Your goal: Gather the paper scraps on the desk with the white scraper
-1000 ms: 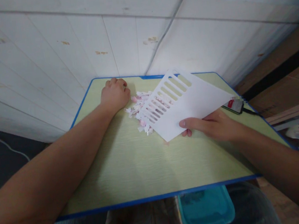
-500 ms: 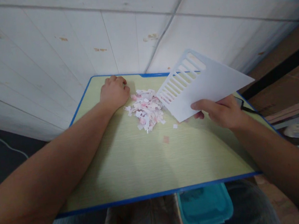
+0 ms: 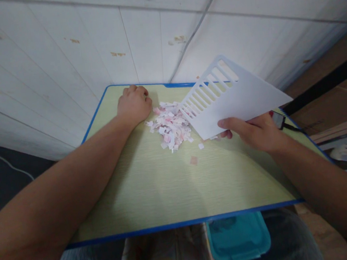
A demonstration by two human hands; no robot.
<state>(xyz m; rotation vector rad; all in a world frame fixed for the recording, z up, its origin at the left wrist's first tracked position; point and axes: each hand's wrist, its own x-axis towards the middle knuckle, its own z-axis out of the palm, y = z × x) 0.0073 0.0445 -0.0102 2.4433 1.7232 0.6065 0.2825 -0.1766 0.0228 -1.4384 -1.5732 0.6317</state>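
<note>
Over the blue-edged bench, a tilted, slotted white sheet, clamped in the right hand; on the bench, paper scraps, mostly heaped; beside these, the left hand, curled, any hold impossible to tell; a few strays left outside.

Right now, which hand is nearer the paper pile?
Left: the left hand rests just left of the paper pile; the right hand, gripping the slotted white sheet, is farther right.

A flat white sheet, cut with a row of rounded slots along one edge, is tilted beside a loose heap of white and pink paper scraps on the desk. A white scrap and a pinkish scrap lie apart.
</note>
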